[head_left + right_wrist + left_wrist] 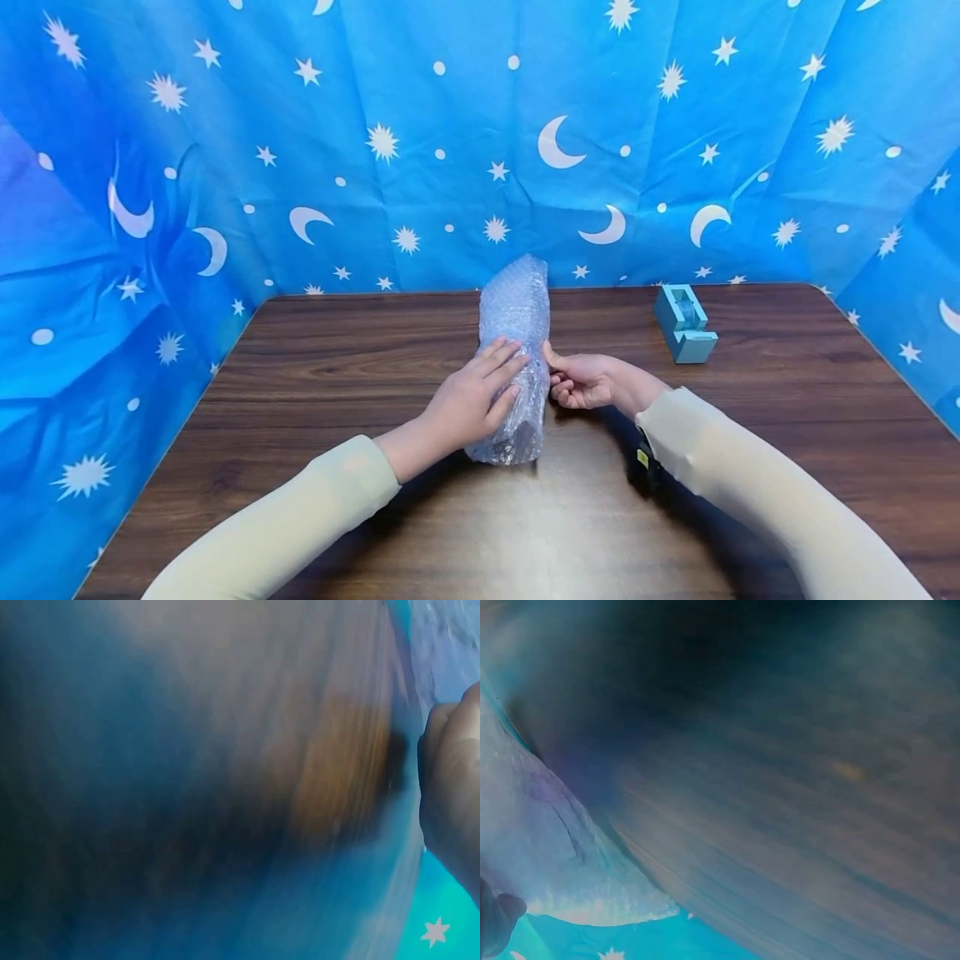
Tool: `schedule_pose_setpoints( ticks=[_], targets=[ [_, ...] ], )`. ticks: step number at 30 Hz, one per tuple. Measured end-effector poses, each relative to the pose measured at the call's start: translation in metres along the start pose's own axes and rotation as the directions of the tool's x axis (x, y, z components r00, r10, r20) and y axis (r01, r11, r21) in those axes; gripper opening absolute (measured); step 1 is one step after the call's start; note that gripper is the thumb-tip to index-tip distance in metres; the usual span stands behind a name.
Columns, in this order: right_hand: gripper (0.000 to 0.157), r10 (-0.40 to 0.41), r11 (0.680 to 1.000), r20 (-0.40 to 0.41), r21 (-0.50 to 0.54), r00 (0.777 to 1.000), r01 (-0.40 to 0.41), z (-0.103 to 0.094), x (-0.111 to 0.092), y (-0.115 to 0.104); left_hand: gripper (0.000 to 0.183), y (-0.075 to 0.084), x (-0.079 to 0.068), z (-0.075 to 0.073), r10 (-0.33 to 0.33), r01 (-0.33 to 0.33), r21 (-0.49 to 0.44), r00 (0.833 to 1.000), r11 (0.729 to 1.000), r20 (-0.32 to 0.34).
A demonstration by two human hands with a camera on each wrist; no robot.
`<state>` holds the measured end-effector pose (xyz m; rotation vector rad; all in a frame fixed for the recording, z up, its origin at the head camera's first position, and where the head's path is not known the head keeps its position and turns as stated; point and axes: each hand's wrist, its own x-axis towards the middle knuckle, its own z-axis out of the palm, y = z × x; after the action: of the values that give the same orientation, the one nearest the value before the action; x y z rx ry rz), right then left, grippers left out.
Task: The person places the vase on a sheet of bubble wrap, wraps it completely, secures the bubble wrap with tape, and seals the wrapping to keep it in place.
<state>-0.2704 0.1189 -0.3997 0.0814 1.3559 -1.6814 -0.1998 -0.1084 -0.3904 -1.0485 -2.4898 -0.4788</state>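
A long bundle of clear bubble wrap [517, 304] lies on the table, its length running away from me; what is inside cannot be made out. My left hand [471, 400] rests on top of it with the fingers laid out across the wrap. At the bundle's right side, my right hand [588, 379] pinches the edge of the wrap, thumb uppermost and the other fingers curled beneath. Part of the bubble wrap [547, 840] shows in the left wrist view beside a fingertip. The right wrist view catches the right hand [457, 780] next to the wrap [450, 649].
A light blue tape dispenser [685, 329] stands toward the back right of the dark wooden table [337, 358]. Blue cloth [465, 108] with white moons and stars hangs behind the table and along both sides.
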Motion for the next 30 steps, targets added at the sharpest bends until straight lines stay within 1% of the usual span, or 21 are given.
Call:
schedule_pose_setpoints(
  ticks=[4, 7, 9, 10, 11, 12, 13, 14, 15, 16, 17, 18, 19, 20, 22, 24, 25, 26, 27, 28, 30],
  targets=[
    [0.047, -0.094, 0.992, -0.105, -0.090, 0.990, 0.085, 0.008, 0.001, 0.003, 0.044, -0.004, 0.000, -0.001, -0.013, 0.013, -0.024, 1.000, 1.000, 0.007],
    [0.043, -0.182, 0.974, -0.191, -0.167, 0.965, 0.151, 0.012, -0.002, 0.007, 0.046, -0.005, 0.003, -0.002, -0.036, 0.039, -0.071, 0.998, 0.997, 0.050],
    [0.048, -0.217, 0.965, -0.215, -0.192, 0.952, 0.177, 0.013, -0.006, 0.009, 0.050, -0.006, 0.006, -0.004, -0.093, 0.109, -0.179, 0.991, 0.978, 0.095],
    [0.053, -0.223, 0.964, -0.223, -0.194, 0.949, 0.181, 0.014, -0.008, 0.010, 0.052, -0.006, 0.009, -0.007, -0.143, 0.172, -0.272, 0.982, 0.947, 0.124],
    [0.057, -0.224, 0.964, -0.228, -0.194, 0.947, 0.182, 0.014, -0.010, 0.010, 0.054, -0.006, 0.011, -0.009, -0.196, 0.239, -0.382, 0.969, 0.893, 0.148],
    [0.060, -0.220, 0.965, -0.229, -0.195, 0.948, 0.177, 0.014, -0.012, 0.011, 0.055, -0.007, 0.014, -0.012, -0.253, 0.302, -0.491, 0.953, 0.817, 0.165],
    [0.061, -0.213, 0.966, -0.230, -0.192, 0.950, 0.170, 0.014, -0.015, 0.011, 0.055, -0.009, 0.017, -0.013, -0.316, 0.357, -0.587, 0.932, 0.726, 0.177],
    [0.063, -0.206, 0.968, -0.227, -0.193, 0.952, 0.163, 0.015, -0.017, 0.011, 0.055, -0.011, 0.019, -0.015, -0.380, 0.404, -0.658, 0.905, 0.635, 0.189],
    [0.065, -0.199, 0.968, -0.222, -0.197, 0.955, 0.156, 0.015, -0.019, 0.011, 0.055, -0.013, 0.021, -0.016, -0.436, 0.437, -0.709, 0.877, 0.554, 0.200],
    [0.066, -0.194, 0.967, -0.214, -0.204, 0.957, 0.150, 0.015, -0.021, 0.011, 0.055, -0.015, 0.021, -0.017, -0.488, 0.470, -0.733, 0.846, 0.492, 0.215],
    [0.068, -0.190, 0.966, -0.205, -0.215, 0.960, 0.146, 0.015, -0.023, 0.012, 0.056, -0.018, 0.021, -0.016, -0.532, 0.505, -0.731, 0.815, 0.459, 0.230],
    [0.070, -0.187, 0.964, -0.195, -0.224, 0.963, 0.142, 0.015, -0.024, 0.012, 0.057, -0.020, 0.020, -0.015, -0.571, 0.552, -0.710, 0.780, 0.437, 0.255],
    [0.071, -0.185, 0.962, -0.183, -0.232, 0.966, 0.140, 0.016, -0.026, 0.012, 0.059, -0.022, 0.018, -0.013, -0.601, 0.601, -0.691, 0.742, 0.401, 0.297],
    [0.073, -0.187, 0.960, -0.173, -0.240, 0.967, 0.142, 0.016, -0.027, 0.012, 0.061, -0.023, 0.016, -0.012, -0.622, 0.646, -0.676, 0.703, 0.355, 0.345],
    [0.074, -0.192, 0.958, -0.163, -0.244, 0.968, 0.149, 0.017, -0.029, 0.012, 0.066, -0.025, 0.012, -0.008, -0.632, 0.703, -0.674, 0.634, 0.230, 0.446],
    [0.074, -0.202, 0.957, -0.158, -0.241, 0.967, 0.160, 0.018, -0.030, 0.012, 0.068, -0.025, 0.010, -0.005, -0.616, 0.726, -0.682, 0.577, 0.086, 0.536],
    [0.073, -0.206, 0.957, -0.157, -0.239, 0.966, 0.165, 0.018, -0.030, 0.012, 0.069, -0.025, 0.010, -0.003, -0.601, 0.727, -0.687, 0.559, 0.023, 0.572],
    [0.072, -0.210, 0.957, -0.157, -0.235, 0.965, 0.171, 0.018, -0.030, 0.012, 0.068, -0.025, 0.009, -0.002, -0.588, 0.725, -0.689, 0.547, -0.024, 0.596],
    [0.070, -0.214, 0.957, -0.155, -0.232, 0.964, 0.175, 0.018, -0.030, 0.012, 0.067, -0.024, 0.010, -0.001, -0.575, 0.723, -0.688, 0.539, -0.059, 0.616],
    [0.068, -0.218, 0.956, -0.152, -0.232, 0.964, 0.180, 0.018, -0.029, 0.012, 0.066, -0.024, 0.010, 0.000, -0.565, 0.725, -0.684, 0.532, -0.082, 0.631],
    [0.066, -0.227, 0.953, -0.139, -0.236, 0.964, 0.190, 0.017, -0.028, 0.013, 0.065, -0.022, 0.011, 0.001, -0.544, 0.723, -0.683, 0.533, -0.105, 0.648]
  ],
)
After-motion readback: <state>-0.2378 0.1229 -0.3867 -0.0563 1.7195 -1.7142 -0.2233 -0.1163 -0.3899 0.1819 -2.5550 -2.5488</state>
